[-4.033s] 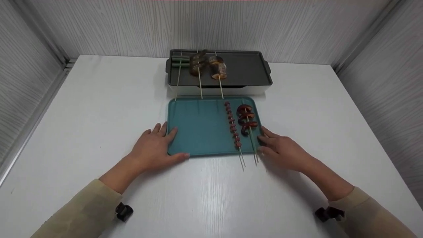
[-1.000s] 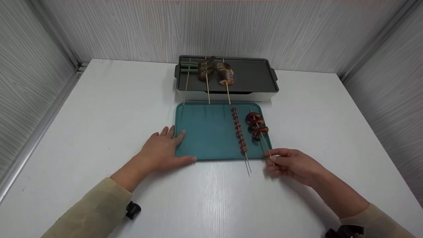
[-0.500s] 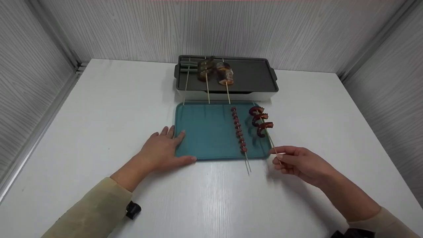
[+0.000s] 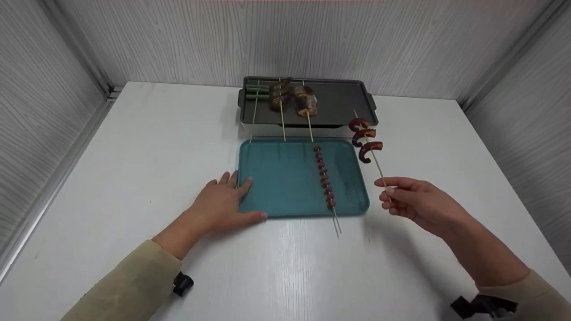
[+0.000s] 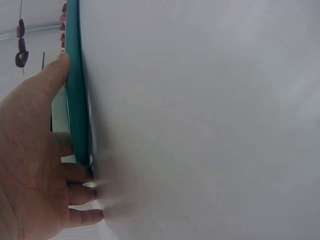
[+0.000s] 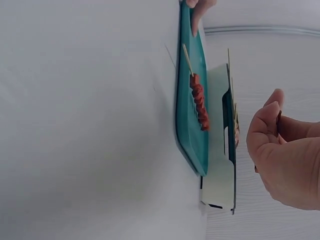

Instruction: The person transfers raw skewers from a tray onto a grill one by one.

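My right hand [image 4: 419,200] pinches the stick of a skewer of curled red octopus tentacles [image 4: 372,146], held up beyond the tray's right edge, its tip near the grill's front right corner. In the right wrist view that hand [image 6: 290,155] hides most of the skewer. My left hand [image 4: 218,200] rests at the left front corner of the teal tray [image 4: 276,187], fingers spread, thumb along the front rim. A skewer of small red meat pieces [image 4: 324,177] lies on the tray, its stick end over the front edge.
Behind the tray stands a dark grill plate [image 4: 341,102] on a white base. It bears a skewer of green stalks [image 4: 257,96], a dark brown curled-piece skewer [image 4: 276,99] and a thick browned-chunk skewer [image 4: 306,103]. Their sticks reach forward past the plate. Grey panelled walls [image 4: 312,40] enclose the table.
My right hand has left the tray's right edge, taken the tentacle skewer by its stick and lifted it off, forward and to the right. The left hand stays at its corner.
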The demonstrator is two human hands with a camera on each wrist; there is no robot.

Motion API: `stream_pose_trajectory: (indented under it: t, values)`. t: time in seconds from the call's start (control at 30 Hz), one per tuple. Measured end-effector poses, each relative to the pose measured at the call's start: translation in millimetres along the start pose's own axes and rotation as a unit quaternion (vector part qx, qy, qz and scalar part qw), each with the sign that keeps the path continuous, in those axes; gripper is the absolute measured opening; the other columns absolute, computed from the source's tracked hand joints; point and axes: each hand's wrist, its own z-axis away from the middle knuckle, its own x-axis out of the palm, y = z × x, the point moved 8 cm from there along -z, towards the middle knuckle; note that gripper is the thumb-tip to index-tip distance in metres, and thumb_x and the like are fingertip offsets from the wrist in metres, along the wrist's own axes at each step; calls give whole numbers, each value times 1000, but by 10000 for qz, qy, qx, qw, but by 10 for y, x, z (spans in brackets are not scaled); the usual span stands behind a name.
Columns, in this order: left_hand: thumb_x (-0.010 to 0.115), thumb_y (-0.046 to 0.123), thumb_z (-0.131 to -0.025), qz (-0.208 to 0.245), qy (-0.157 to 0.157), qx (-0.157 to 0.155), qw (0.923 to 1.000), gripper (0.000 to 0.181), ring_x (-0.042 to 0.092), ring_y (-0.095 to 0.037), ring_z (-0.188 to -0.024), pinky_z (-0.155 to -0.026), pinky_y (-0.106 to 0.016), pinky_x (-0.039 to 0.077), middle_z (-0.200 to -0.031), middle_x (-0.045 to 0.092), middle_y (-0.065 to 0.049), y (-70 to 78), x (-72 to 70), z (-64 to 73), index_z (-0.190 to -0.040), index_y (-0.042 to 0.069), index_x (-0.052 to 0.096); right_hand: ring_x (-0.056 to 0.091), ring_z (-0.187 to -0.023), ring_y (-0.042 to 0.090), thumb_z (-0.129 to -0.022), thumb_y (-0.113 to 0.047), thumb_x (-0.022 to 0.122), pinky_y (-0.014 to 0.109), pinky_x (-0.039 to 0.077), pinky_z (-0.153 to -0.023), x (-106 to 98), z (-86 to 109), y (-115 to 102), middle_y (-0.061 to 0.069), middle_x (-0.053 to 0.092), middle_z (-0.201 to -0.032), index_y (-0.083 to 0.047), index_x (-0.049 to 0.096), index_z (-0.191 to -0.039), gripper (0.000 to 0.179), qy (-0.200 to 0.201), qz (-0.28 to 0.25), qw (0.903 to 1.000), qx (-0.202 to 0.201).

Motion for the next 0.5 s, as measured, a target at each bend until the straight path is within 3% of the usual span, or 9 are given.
stream_pose_trajectory:
  t: [0.27, 0.5]
  values:
    - [54, 80, -94, -29, -10, -2, 10000, 105, 27, -50, -155, -120, -67, 29, -165, 29, -35, 45, -16, -49, -165, 4, 37, 69, -92, 14, -110, -14, 61, 25, 57, -84, -209, -101, -313, 6, 71, -103, -5, 63, -138, 29, 302, -161, 9993, -139]
    - [54, 79, -95, -107, 43, 73, 9999, 104, 31, -53, -152, -117, -68, 33, -163, 32, -38, 37, -16, -16, -163, 2, 39, 69, -91, 15, -109, -16, 62, 24, 57, -84, -324, -343, -486, 6, 72, -101, -1, 58, -143, 37, 538, -386, 9977, -121]
